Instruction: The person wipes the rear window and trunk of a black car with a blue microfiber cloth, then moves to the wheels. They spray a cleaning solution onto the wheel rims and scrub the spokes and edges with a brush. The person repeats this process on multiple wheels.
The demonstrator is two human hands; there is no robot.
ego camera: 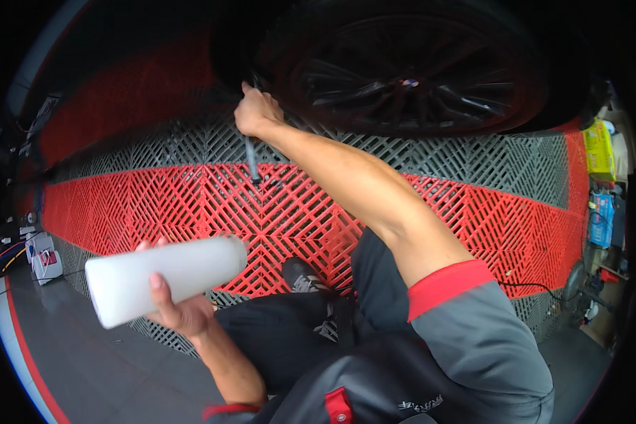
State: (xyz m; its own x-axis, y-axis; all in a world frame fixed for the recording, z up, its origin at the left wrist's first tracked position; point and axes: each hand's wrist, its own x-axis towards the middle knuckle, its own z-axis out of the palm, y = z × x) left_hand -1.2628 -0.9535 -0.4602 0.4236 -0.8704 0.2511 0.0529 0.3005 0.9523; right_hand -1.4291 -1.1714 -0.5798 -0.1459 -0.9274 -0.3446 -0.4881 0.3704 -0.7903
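Note:
My left hand (183, 312) grips a translucent white plastic bottle (159, 281) around its side. The bottle lies nearly level, its rounded end to the right and its flat end to the left; no cap can be made out. At the end of my outstretched arm, my right hand (257, 110) is closed around a tool with a grey handle (252, 159). The handle points down from my fist, and the tool's other end is lost in shadow beside the tyre. Just right of that hand is a dark multi-spoke BMW car wheel (411, 85).
Red car bodywork (122, 106) extends left of the wheel. Red and grey slatted floor tiles (275, 212) lie beneath. A power strip with cables (45, 259) sits at the left, a yellow-green package (599, 151) and a blue package (601, 220) at the right. A black cable (530, 284) crosses the tiles.

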